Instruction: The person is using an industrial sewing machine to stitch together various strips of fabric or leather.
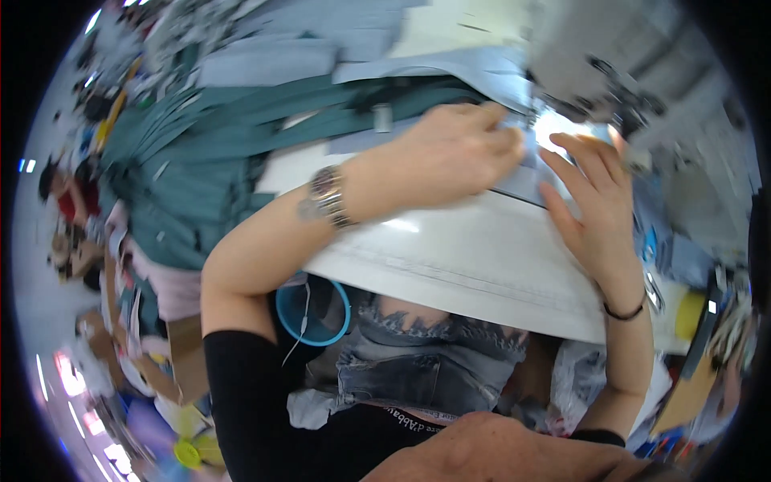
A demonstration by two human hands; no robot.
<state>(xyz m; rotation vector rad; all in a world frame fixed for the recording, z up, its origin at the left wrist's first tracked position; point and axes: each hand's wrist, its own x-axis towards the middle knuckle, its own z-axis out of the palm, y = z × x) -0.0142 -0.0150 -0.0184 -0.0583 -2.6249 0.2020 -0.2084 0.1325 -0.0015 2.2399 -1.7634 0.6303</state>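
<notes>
My left hand (pixel 470 153) is over the table just left of the sewing machine (pixel 578 56). Its fingers are curled together at a grey-blue fabric piece (pixel 466 68); motion blur hides what they pinch, if anything. A metal watch circles that wrist. Beside the lit needle area, my right hand (pixel 593 201) has its fingers spread and its thumb apart, reaching over the fabric edge; a dark band is on the wrist. Dark green garment pieces (pixel 185 177) stretch from the left toward the needle, partly beneath the grey-blue fabric.
The white table (pixel 450 249) curves in front of my lap. Below its left edge hangs a blue-rimmed bin (pixel 348 321), near a cardboard box (pixel 186 357). Blue-handled snips (pixel 649 245) and a yellow cone (pixel 689 315) lie at the right. Another person (pixel 71 193) is far left.
</notes>
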